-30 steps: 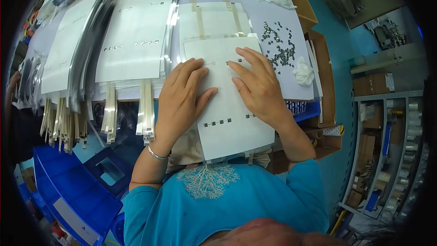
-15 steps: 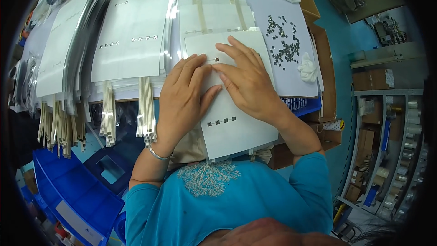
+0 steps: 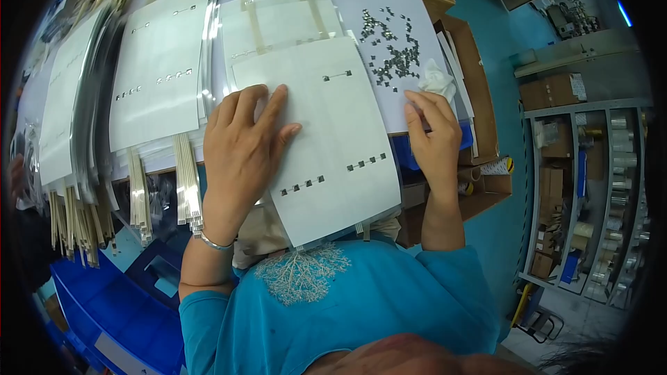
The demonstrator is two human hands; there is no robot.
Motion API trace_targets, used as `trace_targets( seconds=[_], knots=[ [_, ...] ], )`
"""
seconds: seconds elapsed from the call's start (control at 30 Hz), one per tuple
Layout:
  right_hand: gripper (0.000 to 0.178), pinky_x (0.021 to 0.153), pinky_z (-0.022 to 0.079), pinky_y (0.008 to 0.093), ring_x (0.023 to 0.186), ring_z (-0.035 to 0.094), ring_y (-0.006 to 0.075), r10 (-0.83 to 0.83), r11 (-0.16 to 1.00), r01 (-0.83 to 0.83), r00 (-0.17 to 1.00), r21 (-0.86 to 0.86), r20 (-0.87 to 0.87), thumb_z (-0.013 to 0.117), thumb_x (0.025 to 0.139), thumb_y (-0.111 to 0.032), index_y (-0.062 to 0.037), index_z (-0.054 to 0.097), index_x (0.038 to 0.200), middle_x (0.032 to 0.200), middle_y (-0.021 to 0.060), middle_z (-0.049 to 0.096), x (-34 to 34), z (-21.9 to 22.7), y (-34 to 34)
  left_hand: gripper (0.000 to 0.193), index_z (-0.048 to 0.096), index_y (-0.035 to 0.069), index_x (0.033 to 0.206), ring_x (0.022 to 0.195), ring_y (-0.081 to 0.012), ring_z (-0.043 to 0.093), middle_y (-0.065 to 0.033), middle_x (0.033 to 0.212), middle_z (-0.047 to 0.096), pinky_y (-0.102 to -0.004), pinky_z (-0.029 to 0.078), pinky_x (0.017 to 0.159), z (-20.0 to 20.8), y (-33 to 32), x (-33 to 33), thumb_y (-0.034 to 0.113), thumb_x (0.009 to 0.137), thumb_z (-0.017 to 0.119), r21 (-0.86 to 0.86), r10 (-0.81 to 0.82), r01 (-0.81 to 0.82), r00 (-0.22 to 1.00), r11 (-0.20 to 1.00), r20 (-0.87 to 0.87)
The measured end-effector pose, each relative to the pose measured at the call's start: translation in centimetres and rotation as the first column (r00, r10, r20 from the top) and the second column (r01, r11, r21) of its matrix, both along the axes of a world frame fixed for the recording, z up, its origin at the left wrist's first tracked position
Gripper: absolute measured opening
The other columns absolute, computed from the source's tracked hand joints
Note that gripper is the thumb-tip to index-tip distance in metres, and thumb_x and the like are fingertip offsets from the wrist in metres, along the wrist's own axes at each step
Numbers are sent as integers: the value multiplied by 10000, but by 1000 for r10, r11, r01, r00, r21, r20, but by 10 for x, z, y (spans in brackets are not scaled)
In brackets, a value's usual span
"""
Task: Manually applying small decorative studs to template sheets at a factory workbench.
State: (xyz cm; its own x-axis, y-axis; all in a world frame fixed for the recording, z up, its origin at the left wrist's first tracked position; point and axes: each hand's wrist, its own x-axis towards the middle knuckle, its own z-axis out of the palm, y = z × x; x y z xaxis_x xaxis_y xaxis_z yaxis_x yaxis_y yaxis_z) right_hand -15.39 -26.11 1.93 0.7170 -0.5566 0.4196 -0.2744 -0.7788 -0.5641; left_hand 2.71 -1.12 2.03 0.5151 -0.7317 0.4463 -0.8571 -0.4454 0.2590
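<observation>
A white flat sheet (image 3: 326, 125) with rows of small dark squares joined by thin lines lies in front of me, its lower end over my lap. My left hand (image 3: 243, 139) rests open on its left side, fingers spread, covering part of the surface. Off the sheet's right side is my right hand (image 3: 436, 135), at the table's front edge. Its thumb and index fingertips come together in a pinch; anything between them is too small to make out. Just beyond those fingertips are scattered small dark metallic pieces (image 3: 399, 61) and a crumpled white cloth (image 3: 436, 82).
Stacks of similar white sheets (image 3: 160, 59) stand to the left, with bundles of pale flat strips (image 3: 186, 180) hanging over the table edge. More sheets with strips (image 3: 278, 24) lie behind mine. Cardboard boxes (image 3: 472, 69) line the right side; blue bins (image 3: 104, 312) are lower left.
My right hand has lifted off the sheet and moved right, beside the scattered pieces, uncovering squares on the sheet. My left hand stays on it, fingers more spread. The whole view has shifted.
</observation>
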Motion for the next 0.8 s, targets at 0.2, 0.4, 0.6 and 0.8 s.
trace_targets(
  seconds=[0.2, 0.4, 0.6, 0.8],
  knots=[
    [221, 732, 594, 364, 940, 724, 247, 55, 900, -78, 996, -430, -65, 770, 981, -81, -61, 817, 1195, 1087, 76, 736, 10, 0, 0, 586, 703, 100, 1446, 1152, -297, 627, -104, 1283, 664, -425, 512, 987, -4, 0, 0, 440, 972, 757, 3, 3, -3, 999, 1000, 45],
    [197, 724, 592, 376, 943, 720, 231, 52, 864, -161, 971, -477, -233, 781, 964, -97, -77, 821, 1157, 1061, 38, 726, 7, 11, -1, 575, 694, 102, 1457, 1193, -325, 645, -117, 1337, 673, -452, 531, 1009, -3, 1, -5, 363, 957, 798, -57, 9, -14, 997, 998, -83],
    [205, 787, 604, 380, 989, 731, 258, 101, 877, -167, 981, -450, -167, 773, 970, -87, -61, 813, 1170, 1172, 56, 756, 10, 12, -4, 447, 721, 54, 1343, 1259, -356, 659, -141, 1345, 683, -469, 544, 1045, -11, 21, -10, 225, 943, 823, -137, 15, -17, 1000, 990, -17],
    [294, 1029, 552, 453, 1217, 671, 360, 342, 918, -342, 939, -200, -39, 729, 979, -17, -1, 771, 1270, 1332, 167, 726, 46, 34, 45, 363, 716, -12, 1215, 1179, -378, 675, -164, 1254, 696, -465, 555, 1001, -11, 24, -16, 166, 919, 830, -248, -14, -13, 994, 969, -106]
  ],
)
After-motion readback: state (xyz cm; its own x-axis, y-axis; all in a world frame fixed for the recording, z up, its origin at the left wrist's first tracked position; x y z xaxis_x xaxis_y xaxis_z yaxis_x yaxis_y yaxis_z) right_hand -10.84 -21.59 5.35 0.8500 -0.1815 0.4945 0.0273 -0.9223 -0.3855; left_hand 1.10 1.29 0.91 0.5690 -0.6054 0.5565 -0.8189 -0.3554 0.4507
